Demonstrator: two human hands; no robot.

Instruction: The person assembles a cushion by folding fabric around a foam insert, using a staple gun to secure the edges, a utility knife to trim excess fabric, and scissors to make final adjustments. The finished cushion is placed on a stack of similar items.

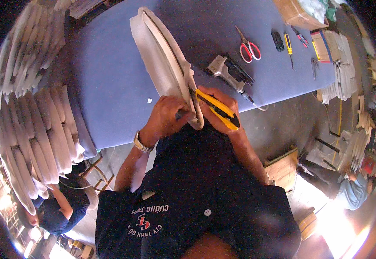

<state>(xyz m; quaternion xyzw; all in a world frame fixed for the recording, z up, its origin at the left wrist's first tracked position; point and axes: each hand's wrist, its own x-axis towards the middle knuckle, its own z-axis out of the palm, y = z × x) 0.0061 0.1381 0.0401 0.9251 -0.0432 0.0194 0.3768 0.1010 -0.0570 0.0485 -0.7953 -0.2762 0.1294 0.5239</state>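
Observation:
A long, curved piece covered in beige fabric [158, 56] slants from the table toward my body, its near end at my waist. My left hand [167, 115] is closed around the left side of that near end. In my right hand [223, 101] is a yellow and black utility knife [216, 108], its front end against the right edge of the piece. Whether the blade cuts into the fabric there cannot be made out. A small white scrap [149, 100] lies on the blue table [106, 86] left of my left hand.
To the right on the table lie a staple gun [227, 74] with an air hose, scissors [249, 48], a yellow screwdriver [288, 45] and pliers [300, 36]. A cardboard box [298, 15] stands behind them. Stacked beige pieces [37, 134] line the left. Two people work nearby.

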